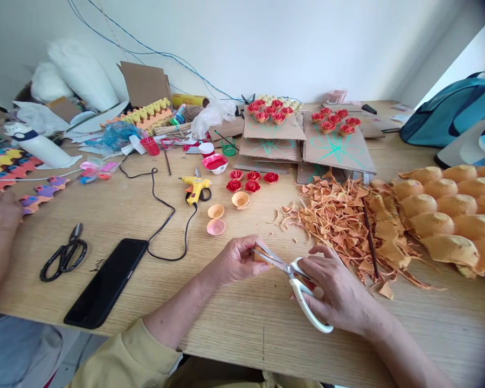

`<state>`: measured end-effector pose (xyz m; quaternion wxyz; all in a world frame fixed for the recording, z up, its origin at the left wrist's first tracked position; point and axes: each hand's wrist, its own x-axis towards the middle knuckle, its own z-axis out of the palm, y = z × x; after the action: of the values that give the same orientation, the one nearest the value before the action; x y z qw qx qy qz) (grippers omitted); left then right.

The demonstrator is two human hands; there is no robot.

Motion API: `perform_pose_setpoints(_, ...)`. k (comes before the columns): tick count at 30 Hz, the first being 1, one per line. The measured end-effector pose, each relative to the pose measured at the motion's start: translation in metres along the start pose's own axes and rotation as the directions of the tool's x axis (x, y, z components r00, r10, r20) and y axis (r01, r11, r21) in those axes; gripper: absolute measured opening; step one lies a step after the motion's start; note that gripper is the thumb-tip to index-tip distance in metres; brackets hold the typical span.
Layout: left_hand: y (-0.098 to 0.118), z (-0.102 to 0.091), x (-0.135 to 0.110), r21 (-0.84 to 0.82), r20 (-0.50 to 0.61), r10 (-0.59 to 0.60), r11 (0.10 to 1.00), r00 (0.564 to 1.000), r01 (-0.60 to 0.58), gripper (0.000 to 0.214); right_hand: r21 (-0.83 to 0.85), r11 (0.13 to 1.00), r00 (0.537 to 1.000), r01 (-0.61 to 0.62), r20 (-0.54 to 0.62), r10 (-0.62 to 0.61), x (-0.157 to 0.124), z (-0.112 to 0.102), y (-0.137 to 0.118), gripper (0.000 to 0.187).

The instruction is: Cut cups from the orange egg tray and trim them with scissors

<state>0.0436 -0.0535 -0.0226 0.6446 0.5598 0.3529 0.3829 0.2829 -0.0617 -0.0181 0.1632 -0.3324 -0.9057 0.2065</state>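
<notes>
My left hand [237, 261] pinches a small orange egg-carton cup [262, 255] above the table, its fingers covering part of it. White-handled scissors [307, 302] are gripped in my right hand [333, 285], with the fingers through the loops. Their blades are parted and lie at the cup. Beyond my left hand stand cut cups: a pink cup [216, 227], a pale orange cup [215, 210] and stacked cups [241, 200]. Several red paper flowers [252, 186] sit behind these. A heap of orange carton scraps [339, 221] lies past my right hand.
An orange egg tray [452, 199] fills the right side. Left of centre are a yellow glue gun [194, 188] with its cord, a black phone [107, 283] and black scissors [67, 253]. Another person's hand [0, 215] rests at far left. Cardboard sheets [339, 148] hold more red flowers.
</notes>
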Motion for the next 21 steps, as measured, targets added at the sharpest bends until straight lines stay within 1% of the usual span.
perform_pose_setpoints(5,0.0014,-0.0011,-0.0008,0.134,-0.003,0.049,0.990,0.999,-0.048,0.020,-0.063,0.998,0.999,-0.013,-0.035,0.011,0.0035,-0.0014,-0.0017,0.022)
perform_pose_setpoints(10,0.0029,0.0019,-0.0009,0.197,-0.004,0.056,0.979,0.998,-0.054,0.018,-0.115,0.993,0.999,-0.031,-0.039,0.027,0.0035,0.0001,-0.0007,0.020)
perform_pose_setpoints(14,0.0027,0.0018,-0.0007,0.231,-0.002,0.084,0.970,0.996,-0.081,0.016,-0.101,0.995,0.999,-0.022,-0.028,0.019,0.0021,0.0003,0.0000,0.020)
perform_pose_setpoints(21,0.0028,-0.0001,-0.0006,0.268,0.000,0.104,0.958,0.995,-0.100,0.013,-0.072,0.997,0.999,0.011,-0.047,-0.014,-0.0006,0.0002,0.0006,0.023)
